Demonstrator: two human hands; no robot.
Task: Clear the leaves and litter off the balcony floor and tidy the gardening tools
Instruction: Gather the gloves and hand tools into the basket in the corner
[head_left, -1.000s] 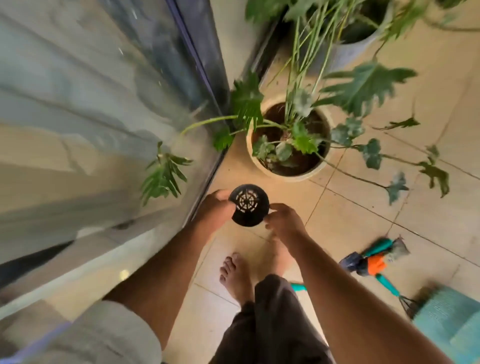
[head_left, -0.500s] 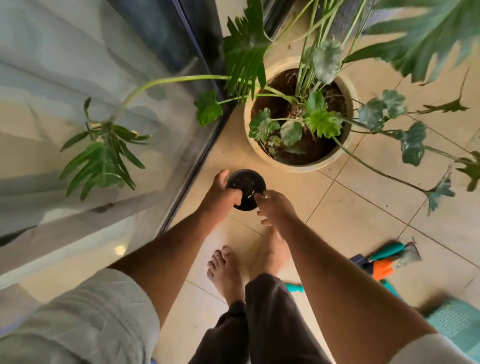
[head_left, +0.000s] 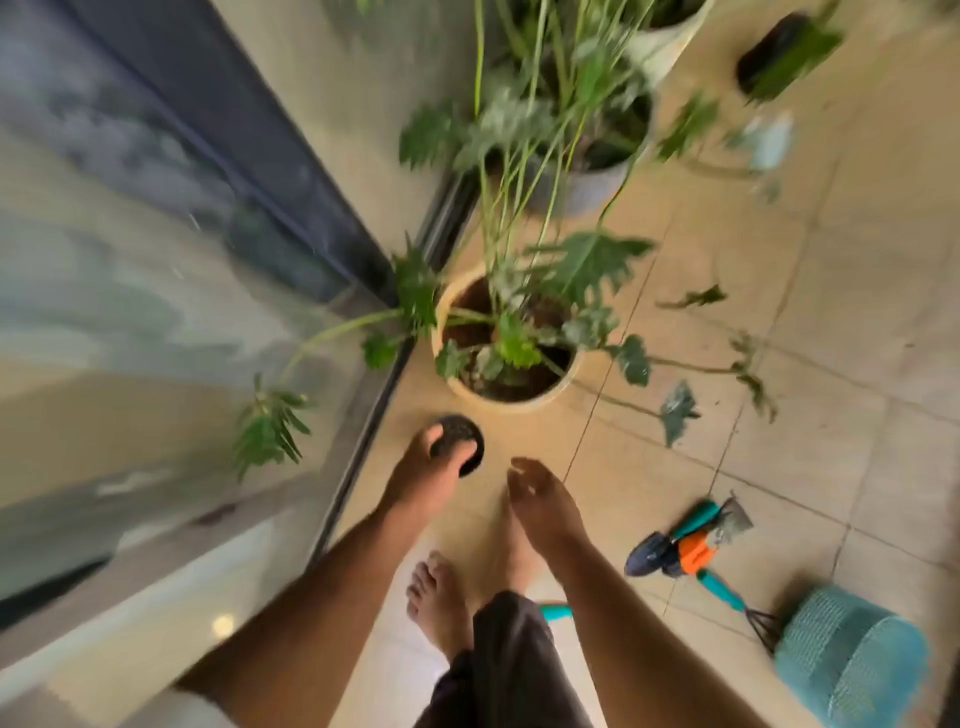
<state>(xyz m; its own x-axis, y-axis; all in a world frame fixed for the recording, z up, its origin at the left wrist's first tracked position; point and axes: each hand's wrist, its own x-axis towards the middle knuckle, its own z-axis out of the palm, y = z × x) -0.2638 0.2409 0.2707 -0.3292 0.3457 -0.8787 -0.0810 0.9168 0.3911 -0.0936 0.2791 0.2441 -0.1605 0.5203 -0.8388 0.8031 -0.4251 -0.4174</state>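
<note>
Beige tiled balcony floor (head_left: 810, 291), glass door at its left edge | cream plant pot (head_left: 451, 317) beside door track | left hand (head_left: 422, 480) clasps small black pot (head_left: 461, 451) just below cream pot | right hand (head_left: 543, 501) beside it, fingers seemingly loose, blurred | gardening tools (head_left: 691, 551) lower right of cream pot, by teal basket (head_left: 852, 660)

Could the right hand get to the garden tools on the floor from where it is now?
Probably yes. The right hand is empty and open, and the garden tools lie on bare tile to its right with nothing between them, though the person would likely have to bend lower.
</note>
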